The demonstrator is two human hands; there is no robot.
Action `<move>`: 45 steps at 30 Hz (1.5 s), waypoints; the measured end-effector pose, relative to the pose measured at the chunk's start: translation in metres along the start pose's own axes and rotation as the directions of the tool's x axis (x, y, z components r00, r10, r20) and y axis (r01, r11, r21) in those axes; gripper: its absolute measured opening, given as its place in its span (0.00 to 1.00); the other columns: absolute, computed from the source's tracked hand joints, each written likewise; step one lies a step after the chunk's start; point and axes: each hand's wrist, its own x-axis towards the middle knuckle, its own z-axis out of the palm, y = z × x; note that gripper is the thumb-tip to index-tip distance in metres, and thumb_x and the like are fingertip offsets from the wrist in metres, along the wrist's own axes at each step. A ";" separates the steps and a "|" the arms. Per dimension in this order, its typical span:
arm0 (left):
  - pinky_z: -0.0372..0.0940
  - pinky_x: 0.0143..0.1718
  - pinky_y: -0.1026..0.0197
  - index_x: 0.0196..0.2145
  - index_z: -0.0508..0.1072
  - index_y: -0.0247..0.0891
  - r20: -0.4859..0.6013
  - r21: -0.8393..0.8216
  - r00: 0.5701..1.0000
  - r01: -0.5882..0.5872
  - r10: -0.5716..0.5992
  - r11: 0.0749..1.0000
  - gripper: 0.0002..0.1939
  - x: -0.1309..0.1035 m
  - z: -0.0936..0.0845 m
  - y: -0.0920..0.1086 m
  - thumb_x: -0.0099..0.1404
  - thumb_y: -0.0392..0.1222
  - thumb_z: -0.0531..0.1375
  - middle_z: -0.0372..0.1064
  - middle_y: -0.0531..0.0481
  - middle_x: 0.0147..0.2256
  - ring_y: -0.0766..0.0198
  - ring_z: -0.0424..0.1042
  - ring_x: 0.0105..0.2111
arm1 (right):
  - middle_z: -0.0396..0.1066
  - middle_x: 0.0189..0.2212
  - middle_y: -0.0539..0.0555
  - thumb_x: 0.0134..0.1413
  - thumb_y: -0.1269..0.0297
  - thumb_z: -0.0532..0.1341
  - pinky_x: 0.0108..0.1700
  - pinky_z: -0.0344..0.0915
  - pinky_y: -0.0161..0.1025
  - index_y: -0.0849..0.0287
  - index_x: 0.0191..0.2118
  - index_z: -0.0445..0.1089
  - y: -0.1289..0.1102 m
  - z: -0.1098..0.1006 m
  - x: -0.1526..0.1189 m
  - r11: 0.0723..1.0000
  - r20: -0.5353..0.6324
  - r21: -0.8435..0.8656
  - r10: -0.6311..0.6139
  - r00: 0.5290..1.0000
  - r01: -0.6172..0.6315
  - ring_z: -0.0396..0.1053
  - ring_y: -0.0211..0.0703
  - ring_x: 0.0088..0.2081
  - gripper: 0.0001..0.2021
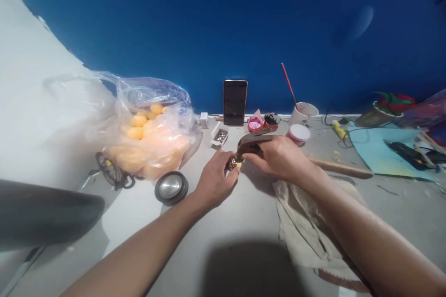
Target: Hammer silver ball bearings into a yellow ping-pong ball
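Note:
My left hand (218, 176) is closed, its thumb and fingers pinching a small shiny brass-coloured piece (232, 163). Something pale yellow shows beside that piece at the fingertips. From the right, my right hand (280, 155) grips a dark, flat tool (256, 139) whose exact kind I cannot make out. The tool's near end meets the brass-coloured piece, or lies just over it. Just behind my left hand is a small open white box (219, 136) with shiny metal bits in it.
A clear plastic bag (156, 134) of yellow-orange balls and a round black-rimmed lid (171, 187) lie left. A phone (235, 102) stands against the blue wall. Right are cups (304, 110), a wooden strip (343, 168) and a beige cloth (310, 227) under my right forearm.

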 end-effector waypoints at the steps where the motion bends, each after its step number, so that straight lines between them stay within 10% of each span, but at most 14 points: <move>1: 0.65 0.40 0.58 0.43 0.72 0.42 0.001 -0.003 1.000 0.002 -0.002 1.000 0.08 0.000 0.000 0.000 0.65 0.36 0.61 0.67 0.52 0.36 0.61 0.68 0.36 | 0.81 0.34 0.59 0.66 0.52 0.59 0.32 0.60 0.40 0.57 0.43 0.81 0.000 0.000 0.000 1.000 -0.011 -0.004 0.007 1.000 -0.007 0.76 0.50 0.32 0.16; 45: 0.66 0.39 0.58 0.47 0.70 0.42 -0.004 -0.069 0.998 0.060 -0.060 0.996 0.18 -0.001 0.002 -0.006 0.59 0.30 0.63 0.72 0.52 0.41 0.62 0.70 0.34 | 0.81 0.35 0.58 0.65 0.55 0.60 0.32 0.60 0.39 0.58 0.40 0.80 0.000 -0.003 0.004 0.994 0.033 0.072 0.079 0.996 -0.081 0.76 0.50 0.34 0.14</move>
